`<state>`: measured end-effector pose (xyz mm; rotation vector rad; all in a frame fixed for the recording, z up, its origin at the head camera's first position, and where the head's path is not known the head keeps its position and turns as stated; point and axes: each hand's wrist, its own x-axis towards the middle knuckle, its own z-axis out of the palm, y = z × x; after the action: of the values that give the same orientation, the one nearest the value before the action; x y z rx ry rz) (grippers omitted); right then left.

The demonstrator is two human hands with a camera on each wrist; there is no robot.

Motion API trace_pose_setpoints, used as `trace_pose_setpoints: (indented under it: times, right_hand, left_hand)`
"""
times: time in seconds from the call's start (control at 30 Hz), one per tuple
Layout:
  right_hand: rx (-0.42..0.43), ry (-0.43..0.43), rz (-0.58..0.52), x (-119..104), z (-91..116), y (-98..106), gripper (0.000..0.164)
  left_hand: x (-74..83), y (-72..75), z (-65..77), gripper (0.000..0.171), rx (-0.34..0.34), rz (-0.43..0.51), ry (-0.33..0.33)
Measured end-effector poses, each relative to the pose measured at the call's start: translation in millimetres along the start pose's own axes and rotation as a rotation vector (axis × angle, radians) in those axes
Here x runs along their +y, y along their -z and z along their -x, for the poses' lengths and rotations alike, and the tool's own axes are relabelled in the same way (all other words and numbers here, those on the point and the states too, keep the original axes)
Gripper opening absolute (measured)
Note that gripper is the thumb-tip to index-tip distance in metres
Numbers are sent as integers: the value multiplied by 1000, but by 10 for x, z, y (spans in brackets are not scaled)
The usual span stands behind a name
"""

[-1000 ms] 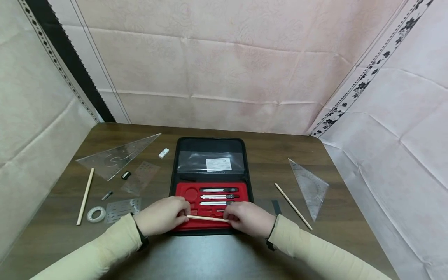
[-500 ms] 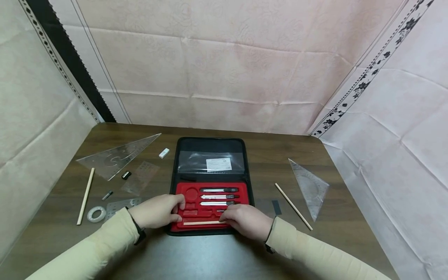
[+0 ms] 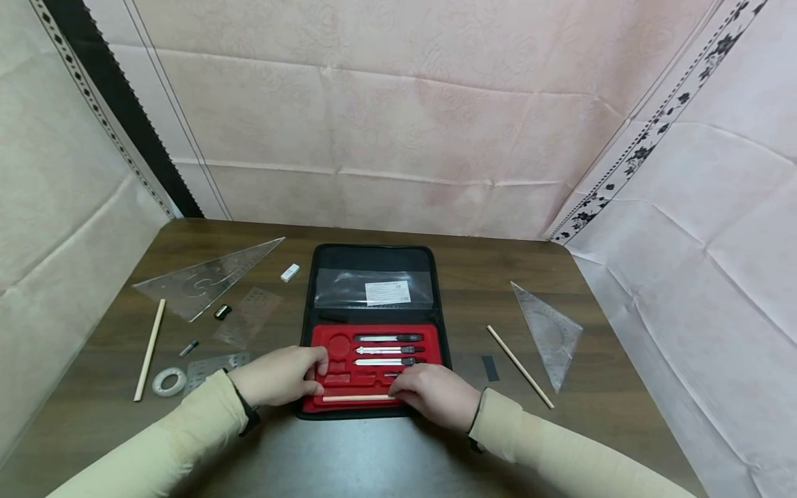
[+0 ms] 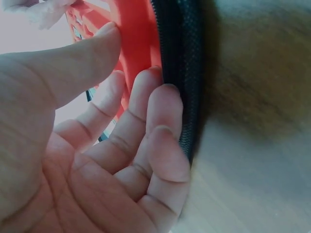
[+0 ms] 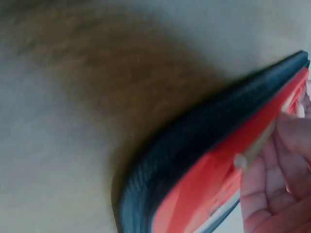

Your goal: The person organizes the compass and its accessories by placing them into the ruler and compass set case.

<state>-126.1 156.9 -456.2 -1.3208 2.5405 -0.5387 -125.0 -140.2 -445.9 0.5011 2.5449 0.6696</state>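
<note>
A black zip case [image 3: 339,259] lies unfolded with a red tray [image 3: 320,336] in its near half. A thin pale wooden stick [image 3: 353,398] lies along the tray's near side. My right hand [image 3: 436,395] pinches the stick near its right end; the right wrist view shows the stick [image 5: 250,155] between thumb and fingers. My left hand [image 3: 280,373] touches the tray's left side, thumb and forefinger apart. In the left wrist view, its thumb rests on the red tray [image 4: 138,48] and other fingers lie along the zip edge [image 4: 182,73]. Slim silver-and-black drawing instruments [image 3: 382,362] fill several slots.
Left of the case lie a large clear set square [image 3: 212,277], an eraser [image 3: 290,272], a small black sharpener-like piece [image 3: 222,312], a white ring [image 3: 169,382] and another stick [image 3: 150,349]. To the right are a dark strip [image 3: 490,369], a stick [image 3: 519,366] and a smaller set square [image 3: 551,335].
The stick has come down towards the near side of the red tray. My left hand has let go of its left end and shifted left to the tray's edge; the right hand keeps hold.
</note>
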Motion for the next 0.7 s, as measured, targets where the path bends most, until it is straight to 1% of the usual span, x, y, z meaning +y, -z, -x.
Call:
trace_pose_setpoints:
  times: [0.2,0.4,0.53,0.6,0.7]
  right_hand:
    - [-4,-27,49,40,102,50,19]
    - [13,-38,70,24,157,29,20]
    - [45,-29,157,-25,149,9,19]
    - [54,-5,221,-55,140,4,16]
    - [53,26,281,-93,130,3,13]
  left_hand:
    - [-5,7,8,26,0,7,2]
    - [11,20,-2,27,-7,3,11]
    - [17,15,-18,27,-4,-3,1]
    - [19,9,-24,28,-4,-3,1]
    - [17,-7,-32,28,-7,-3,6]
